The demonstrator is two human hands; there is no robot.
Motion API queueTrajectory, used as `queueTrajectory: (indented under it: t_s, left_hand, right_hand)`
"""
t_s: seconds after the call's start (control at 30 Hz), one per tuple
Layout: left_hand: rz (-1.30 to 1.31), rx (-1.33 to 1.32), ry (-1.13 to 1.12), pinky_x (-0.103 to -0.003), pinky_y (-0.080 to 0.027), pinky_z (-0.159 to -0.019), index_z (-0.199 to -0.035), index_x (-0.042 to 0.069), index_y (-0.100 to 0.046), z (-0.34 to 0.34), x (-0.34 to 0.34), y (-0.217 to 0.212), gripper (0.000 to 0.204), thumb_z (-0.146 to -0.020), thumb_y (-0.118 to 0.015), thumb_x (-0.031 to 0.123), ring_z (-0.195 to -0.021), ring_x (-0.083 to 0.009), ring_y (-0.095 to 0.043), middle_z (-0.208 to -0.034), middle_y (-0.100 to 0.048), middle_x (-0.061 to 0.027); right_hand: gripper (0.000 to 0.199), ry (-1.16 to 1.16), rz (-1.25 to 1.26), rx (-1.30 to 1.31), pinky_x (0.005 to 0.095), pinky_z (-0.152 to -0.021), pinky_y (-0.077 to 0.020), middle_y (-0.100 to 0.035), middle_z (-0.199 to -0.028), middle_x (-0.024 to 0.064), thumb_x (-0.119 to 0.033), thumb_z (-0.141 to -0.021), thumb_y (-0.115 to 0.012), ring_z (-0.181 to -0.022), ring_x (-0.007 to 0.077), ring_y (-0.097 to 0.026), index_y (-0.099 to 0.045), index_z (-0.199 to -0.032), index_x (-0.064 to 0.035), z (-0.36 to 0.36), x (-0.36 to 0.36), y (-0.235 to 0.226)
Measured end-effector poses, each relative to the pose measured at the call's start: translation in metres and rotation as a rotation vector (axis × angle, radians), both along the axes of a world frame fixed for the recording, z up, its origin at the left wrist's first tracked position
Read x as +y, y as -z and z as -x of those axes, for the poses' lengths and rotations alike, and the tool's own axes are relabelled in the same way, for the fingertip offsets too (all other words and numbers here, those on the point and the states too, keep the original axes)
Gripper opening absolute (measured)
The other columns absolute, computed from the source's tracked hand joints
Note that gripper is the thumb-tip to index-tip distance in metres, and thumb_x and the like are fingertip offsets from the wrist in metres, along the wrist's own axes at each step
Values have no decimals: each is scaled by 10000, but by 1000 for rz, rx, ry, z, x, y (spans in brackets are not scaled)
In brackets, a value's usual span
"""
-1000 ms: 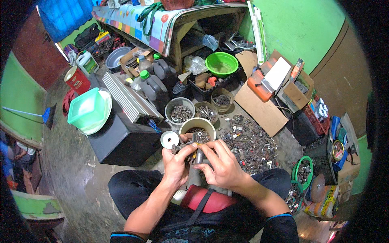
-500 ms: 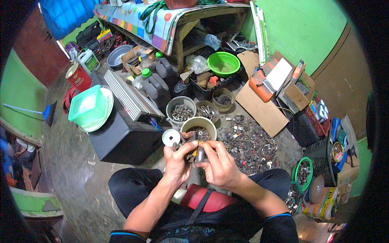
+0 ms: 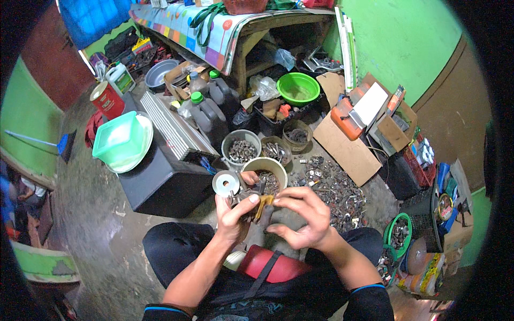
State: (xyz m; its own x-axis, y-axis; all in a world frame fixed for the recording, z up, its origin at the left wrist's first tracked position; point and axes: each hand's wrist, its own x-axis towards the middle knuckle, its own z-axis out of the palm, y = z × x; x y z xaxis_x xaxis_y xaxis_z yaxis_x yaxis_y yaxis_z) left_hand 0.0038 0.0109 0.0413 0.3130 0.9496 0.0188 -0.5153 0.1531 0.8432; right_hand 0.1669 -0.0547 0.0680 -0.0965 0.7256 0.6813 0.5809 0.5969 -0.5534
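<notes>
My left hand (image 3: 231, 220) is closed around a dark metal assembly, its thumb pressed along the top and its fingertips curled at the far side. A yellow-brown angled piece (image 3: 264, 200) sticks out of this assembly toward the right. Against the hand's far left side is a white round piece with a central hole (image 3: 226, 184); whether it joins the assembly is unclear. My right hand (image 3: 306, 218) has its thumb and fingers spread apart. Its fingertips are close to the yellow-brown piece, and I cannot tell if they touch it. Just beyond stands a cream bucket (image 3: 279, 170) holding small metal parts.
Loose metal parts (image 3: 337, 192) cover the floor at right. Behind the cream bucket stand a grey bucket (image 3: 227, 152) and other tubs of parts. A black box (image 3: 152, 190) with a green basin (image 3: 115, 140) is at left. Flattened cardboard (image 3: 342, 147) and a cloth-covered table (image 3: 214, 48) lie farther back.
My right hand has let go of the dark cylindrical part it pinched and drawn slightly right, fingers spreading. More of the yellow-brown piece now shows. The left hand keeps its hold.
</notes>
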Motion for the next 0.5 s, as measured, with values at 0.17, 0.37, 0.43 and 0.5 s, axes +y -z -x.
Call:
queueTrajectory:
  t_s: [0.17,0.37,0.43,0.5]
  left_hand:
    - [-112,-35,51,-343,-399,-908,-956,-29,-582,3,6,11,354,-741,-612,250,-984,-223,-541,-987,-583,-136]
    - [-106,-30,97,-321,-406,-890,-957,-45,-611,-1,2,1,341,-822,-551,263,-948,-198,-555,-983,-607,-133]
    - [-106,6,97,-319,-410,-890,-968,-46,-614,-1,1,-2,344,-837,-538,263,-939,-191,-561,-977,-617,-127]
    - [-137,89,80,-323,-411,-894,-986,-46,-615,-1,2,-3,343,-850,-526,256,-934,-186,-567,-963,-627,-113]
  right_hand:
    - [360,98,141,201,357,-803,-530,-650,-1023,173,-88,-711,-789,-918,283,-656,-653,-1029,13,-10,-2,-4]
    - [388,-88,161,52,360,-848,-511,-630,-1087,158,-104,-724,-795,-973,302,-637,-657,-1074,-7,-14,4,-13]
    - [311,-93,158,28,362,-812,-517,-645,-1009,123,-90,-723,-786,-920,301,-636,-674,-1003,-16,-12,6,-9]
    - [266,-105,141,2,364,-770,-526,-650,-958,110,-65,-712,-777,-878,295,-635,-680,-954,-13,-13,8,-3]
